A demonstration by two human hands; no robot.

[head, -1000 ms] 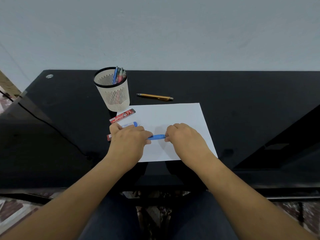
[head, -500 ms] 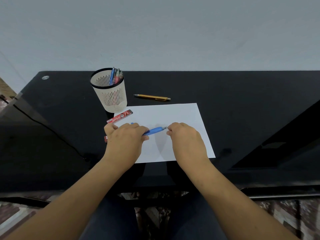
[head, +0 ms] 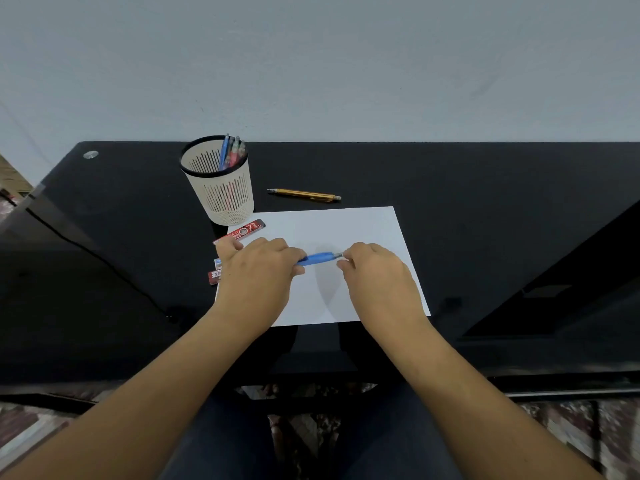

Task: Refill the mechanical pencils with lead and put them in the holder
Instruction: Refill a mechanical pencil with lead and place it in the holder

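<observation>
A blue mechanical pencil (head: 318, 258) is held over a white sheet of paper (head: 367, 230). My left hand (head: 258, 278) grips its left part with curled fingers. My right hand (head: 375, 277) pinches the pencil's grey right end with its fingertips. A beige slotted holder (head: 221, 192) with a black rim stands behind, with several pencils in it. A yellow mechanical pencil (head: 304, 195) lies on the black desk to the holder's right. A red lead case (head: 240, 232) lies at the paper's left corner.
Two more small cases, one red (head: 214, 277) and one pale blue (head: 218, 263), lie left of my left hand. The glossy black desk (head: 485, 220) ends at a grey wall behind. Its near edge is just below the paper, above my legs.
Both hands stay on the blue pencil. Its right end has lifted slightly and my right fingertips now pinch the very tip. The camera view has shifted a little.
</observation>
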